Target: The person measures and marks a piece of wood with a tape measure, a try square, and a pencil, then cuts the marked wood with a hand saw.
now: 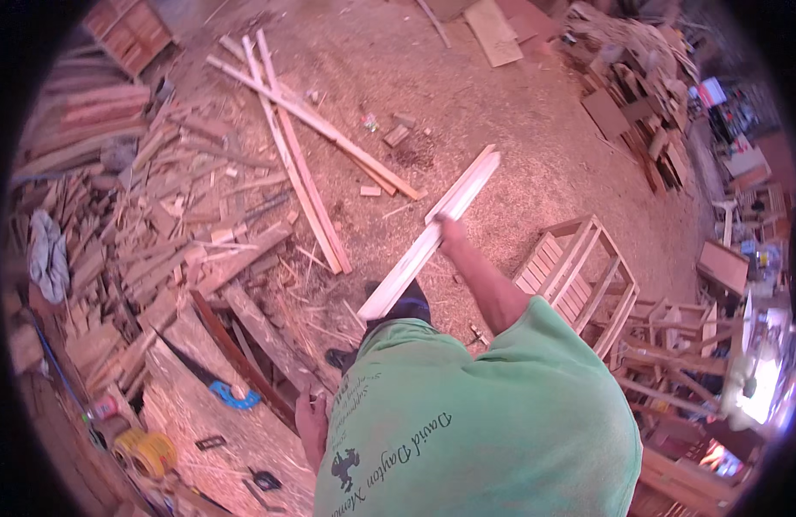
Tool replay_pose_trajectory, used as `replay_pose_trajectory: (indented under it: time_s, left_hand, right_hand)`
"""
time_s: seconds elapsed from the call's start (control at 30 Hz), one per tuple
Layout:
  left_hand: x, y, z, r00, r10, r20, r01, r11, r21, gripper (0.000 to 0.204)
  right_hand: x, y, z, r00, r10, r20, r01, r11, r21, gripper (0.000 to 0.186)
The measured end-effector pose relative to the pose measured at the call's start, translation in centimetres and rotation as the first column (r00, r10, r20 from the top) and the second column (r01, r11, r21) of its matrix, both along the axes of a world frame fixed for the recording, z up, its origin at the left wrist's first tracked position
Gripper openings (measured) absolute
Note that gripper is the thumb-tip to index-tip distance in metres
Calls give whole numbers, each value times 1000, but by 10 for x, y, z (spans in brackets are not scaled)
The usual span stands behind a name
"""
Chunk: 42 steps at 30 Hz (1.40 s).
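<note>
In the head view my right hand (448, 229) grips two long, pale wooden boards (402, 281) held together at a slant, their far ends out over the dusty floor and the near end beside my dark-clad leg. My left hand (312, 422) is low beside my green shirt, near a rough work surface (182, 388), with its fingers curled; what is in them, if anything, is too small to make out. On that surface lie a handsaw with a blue handle (234, 395), yellow rolls (146, 452) and small dark tools (264, 479).
Long planks (324, 129) lie crossed on the floor (501, 112) ahead. Scrap wood (156, 215) is heaped at left, stacked offcuts (622, 116) at far right. An unfinished slatted wooden frame (613, 276) stands close at right, with more furniture frames (674, 327) behind it.
</note>
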<state>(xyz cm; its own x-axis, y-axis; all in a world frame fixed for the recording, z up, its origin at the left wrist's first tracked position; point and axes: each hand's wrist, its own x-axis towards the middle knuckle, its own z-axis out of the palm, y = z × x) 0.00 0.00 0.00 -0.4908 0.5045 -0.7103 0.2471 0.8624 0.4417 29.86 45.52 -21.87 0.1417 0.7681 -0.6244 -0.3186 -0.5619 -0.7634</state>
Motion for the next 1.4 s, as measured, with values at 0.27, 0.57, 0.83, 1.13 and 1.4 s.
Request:
replay_pose_trajectory:
  time_s: [0.27,0.57,0.83,1.13,1.4]
  left_hand:
    - [50,-127,-83,884,451,123,-452,892,-14,46]
    - [159,-143,-135,856,500,-131,-493,866,82,60]
    - [171,-146,-106,409,900,-153,-842,436,318,45]
    - [130,-418,-89,-667,720,191,-289,-487,824,20]
    - [90,-658,-61,-588,-68,806,482,-829,282,30]
  right_hand:
    - [139,174,-22,936,-133,325,39,959,282,39]
    - [-20,34,-54,382,913,141,-915,395,-79,31]
    - [-174,-103,-53,-454,865,212,-889,-455,-50,54]
    - [-249,-70,-41,-177,969,172,-896,-86,-436,47]
    - [-288,-181,10,-386,917,96,-895,-347,-280,41]
